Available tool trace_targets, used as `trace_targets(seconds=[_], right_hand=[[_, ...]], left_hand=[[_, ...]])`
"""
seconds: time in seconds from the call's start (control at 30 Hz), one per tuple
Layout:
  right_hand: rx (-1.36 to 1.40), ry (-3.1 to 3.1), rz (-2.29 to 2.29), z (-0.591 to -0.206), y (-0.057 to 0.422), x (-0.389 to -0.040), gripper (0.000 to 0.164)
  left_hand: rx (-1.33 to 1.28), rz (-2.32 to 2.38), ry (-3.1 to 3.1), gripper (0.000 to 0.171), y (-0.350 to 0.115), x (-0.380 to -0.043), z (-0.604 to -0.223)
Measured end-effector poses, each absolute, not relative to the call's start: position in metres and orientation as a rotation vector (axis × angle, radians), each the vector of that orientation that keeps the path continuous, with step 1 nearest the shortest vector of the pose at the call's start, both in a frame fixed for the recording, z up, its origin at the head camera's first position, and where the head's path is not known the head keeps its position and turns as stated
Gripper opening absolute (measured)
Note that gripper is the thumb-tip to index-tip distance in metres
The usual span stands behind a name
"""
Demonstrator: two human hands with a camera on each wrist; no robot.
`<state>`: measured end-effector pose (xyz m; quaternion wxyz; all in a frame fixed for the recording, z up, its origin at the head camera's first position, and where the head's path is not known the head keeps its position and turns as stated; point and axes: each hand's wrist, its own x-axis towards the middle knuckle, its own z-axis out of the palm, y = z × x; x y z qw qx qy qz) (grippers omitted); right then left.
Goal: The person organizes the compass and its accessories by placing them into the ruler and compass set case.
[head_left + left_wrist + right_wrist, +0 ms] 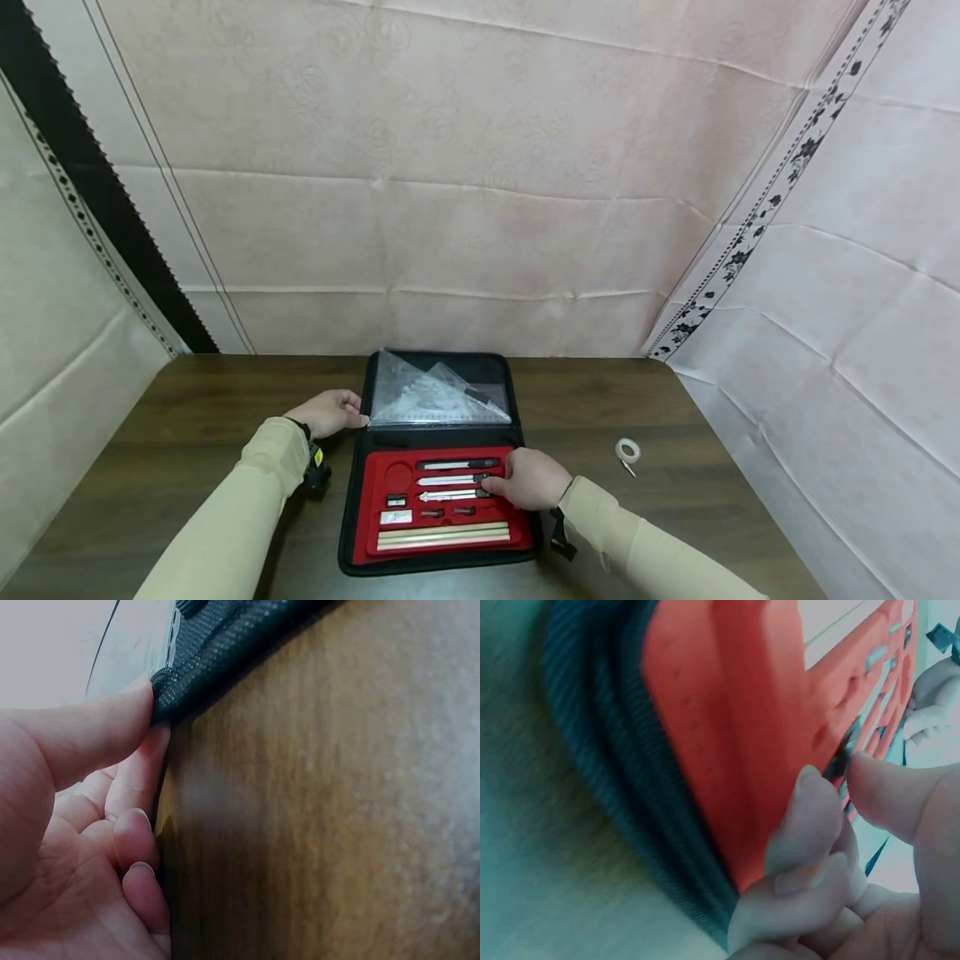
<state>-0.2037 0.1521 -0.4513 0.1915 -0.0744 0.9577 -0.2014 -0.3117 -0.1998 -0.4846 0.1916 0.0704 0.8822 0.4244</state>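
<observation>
A black zip case [348, 517] lies unfolded on the table, a red tray [367, 546] in its near half. My left hand [330, 412] pinches the left edge of the lid near the fold; in the left wrist view, the thumb [112, 724] presses on the black fabric rim [176, 694]. Over the tray's right side, my right hand [536, 479] has its thumb and fingertips at the black end of a silver compass [446, 495] lying in its slot. In the right wrist view, the dark end [840, 760] shows between thumb and forefinger. Another silver drawing instrument [447, 480] lies just above it.
Clear plastic set squares [427, 400] sit in the lid pocket. The tray also holds an eraser [396, 517], a small sharpener [396, 501] and pencils [442, 536]. To the right on the wooden table [600, 400] lies a white tape roll [627, 451]. Fabric walls surround the table.
</observation>
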Motion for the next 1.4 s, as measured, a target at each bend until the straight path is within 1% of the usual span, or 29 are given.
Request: trace_targets(seconds=[0.27, 0.57, 0.9, 1.1, 1.17, 1.27, 1.4], right_hand=[[-0.229, 2.731, -0.537, -0.457, 0.154, -0.204, 0.044], [-0.286, 2.774, -0.506, -0.462, 0.154, -0.197, 0.041], [-0.384, 2.819, -0.575, -0.464, 0.162, -0.204, 0.036], [-0.305, 2.963, -0.549, -0.452, 0.206, -0.223, 0.021], [-0.249, 3.039, -0.49, -0.446, 0.225, -0.231, 0.02], [-0.122, 3.129, -0.333, -0.443, 0.256, -0.238, 0.029], [0.073, 3.115, -0.157, -0.444, 0.289, -0.24, 0.048]], left_hand=[[0.215, 1.209, 2.466, 0.034, -0.2, -0.308, -0.479], [0.221, 1.225, 2.459, 0.028, -0.199, -0.302, -0.478], [0.215, 1.167, 2.486, 0.032, -0.205, -0.31, -0.481], [0.228, 1.189, 2.477, 0.033, -0.201, -0.309, -0.483], [0.231, 1.188, 2.489, 0.033, -0.201, -0.308, -0.481], [0.221, 1.199, 2.491, 0.032, -0.201, -0.308, -0.48], [0.244, 1.191, 2.494, 0.028, -0.201, -0.31, -0.483]])
